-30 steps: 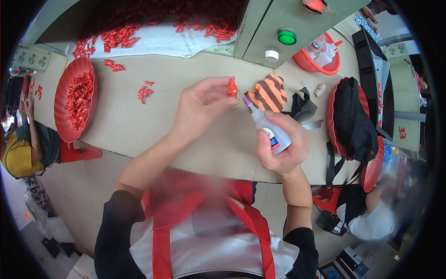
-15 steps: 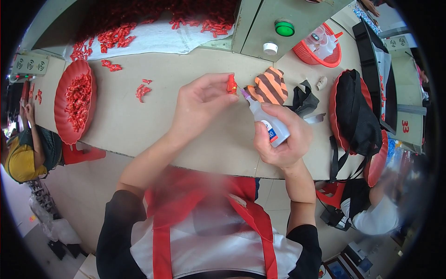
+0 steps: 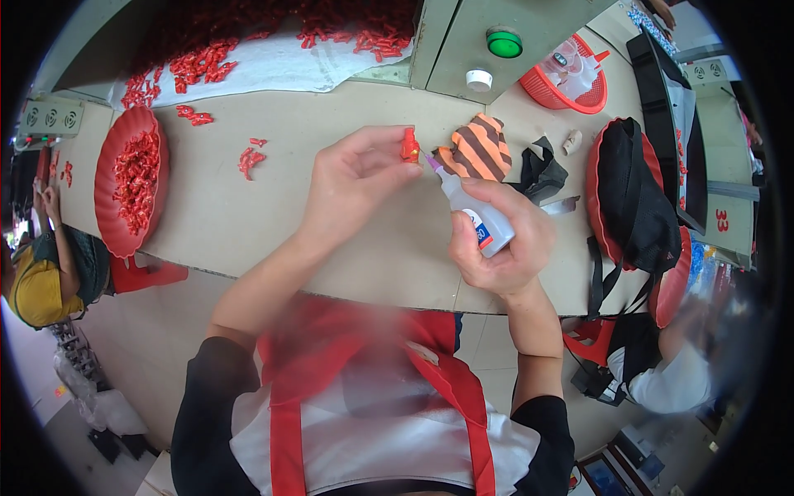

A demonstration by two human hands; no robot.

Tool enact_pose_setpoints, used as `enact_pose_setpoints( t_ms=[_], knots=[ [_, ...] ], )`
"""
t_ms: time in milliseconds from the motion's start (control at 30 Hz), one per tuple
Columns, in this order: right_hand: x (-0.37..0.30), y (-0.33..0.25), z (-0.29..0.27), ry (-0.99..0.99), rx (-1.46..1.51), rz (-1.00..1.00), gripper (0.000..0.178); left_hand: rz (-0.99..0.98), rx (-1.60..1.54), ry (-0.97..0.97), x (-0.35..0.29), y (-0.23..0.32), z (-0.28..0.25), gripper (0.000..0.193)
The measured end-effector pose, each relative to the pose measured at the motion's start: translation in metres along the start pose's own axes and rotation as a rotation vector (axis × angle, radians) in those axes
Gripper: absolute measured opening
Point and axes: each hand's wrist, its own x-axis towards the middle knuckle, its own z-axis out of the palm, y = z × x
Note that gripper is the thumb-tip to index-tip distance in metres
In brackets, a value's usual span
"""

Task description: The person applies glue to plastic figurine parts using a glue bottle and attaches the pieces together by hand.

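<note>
Pinched between the thumb and fingers of my left hand [image 3: 357, 175] is a small red plastic figure [image 3: 410, 146] with a touch of yellow on it. My right hand [image 3: 511, 241] is wrapped round a translucent squeeze bottle [image 3: 482, 217] with a purple tip and a thin needle nozzle. The bottle leans toward the figure, its needle close by the figure's right side; whether they touch I cannot tell. Just beyond the bottle, an orange-and-brown striped cloth [image 3: 480, 149] lies on the table [image 3: 372, 264].
A red scalloped tray [image 3: 106, 186] of red pieces stands at left, with loose pieces [image 3: 249, 159] nearby. More are heaped on white cloth [image 3: 273, 70] behind. At right are black scraps [image 3: 542, 172], a red basket [image 3: 566, 95] and a black bag [image 3: 633, 198]. Other people sit on both sides.
Both hands keep nearly the same place and grip. The red figure looks slightly turned between my left fingers, and the whole view has shifted a little.
</note>
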Motion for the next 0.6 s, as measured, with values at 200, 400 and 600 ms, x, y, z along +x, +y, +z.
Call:
enact_pose_setpoints(
  t_ms=[200,400,600],
  knots=[
    [0.0000,-0.0005,-0.0009,-0.013,-0.009,0.011,0.032,-0.013,-0.001,-0.004,-0.0007,0.0019,0.0007,0.030],
    [-0.0005,-0.0014,-0.0021,-0.011,-0.011,0.030,0.031,-0.012,0.001,-0.008,-0.0011,0.0023,0.0014,0.030],
    [0.0018,-0.0003,0.0001,0.027,0.001,0.005,0.029,-0.014,-0.005,-0.005,-0.0012,0.0007,0.0017,0.030]
  ],
)
